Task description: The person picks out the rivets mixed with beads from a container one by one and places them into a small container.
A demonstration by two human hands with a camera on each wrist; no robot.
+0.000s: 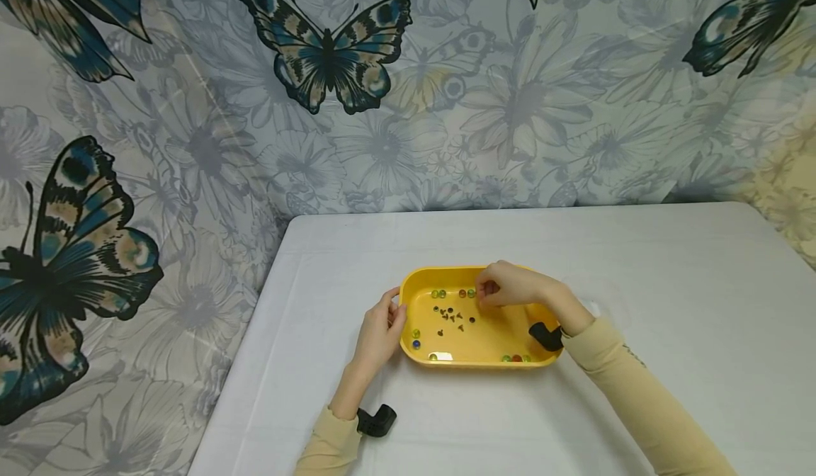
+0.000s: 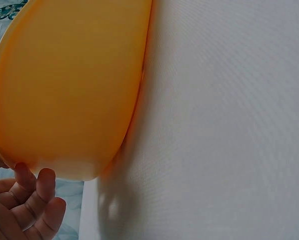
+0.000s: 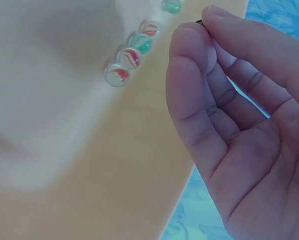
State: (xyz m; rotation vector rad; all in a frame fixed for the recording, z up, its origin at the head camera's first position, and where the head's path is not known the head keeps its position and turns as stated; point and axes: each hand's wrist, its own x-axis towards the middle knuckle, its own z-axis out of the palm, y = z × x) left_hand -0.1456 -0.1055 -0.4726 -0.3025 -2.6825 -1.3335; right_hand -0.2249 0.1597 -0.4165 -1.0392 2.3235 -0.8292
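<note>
On the white table stands a yellow tray (image 1: 491,327) with rounded corners. My left hand (image 1: 382,327) grips its left end, thumb at the rim; in the left wrist view the fingers (image 2: 45,185) curl by the tray's outer wall. Over the back rim, my right hand (image 1: 510,285) pinches a small dark piece (image 3: 200,22) between thumb and index finger; only its edge shows. Marbles, striped red and green (image 3: 129,58), lie in a row near that hand. Left of centre in the tray are several tiny dark and brass-coloured bits (image 1: 450,316).
More marbles rest along the tray's sides: a blue one (image 1: 416,344) at left, a red one (image 1: 517,358) at front right. Black camera mounts (image 1: 377,421) sit on both wrists. Behind the white table (image 1: 319,285) is a wall (image 1: 510,108) patterned with butterflies and flowers.
</note>
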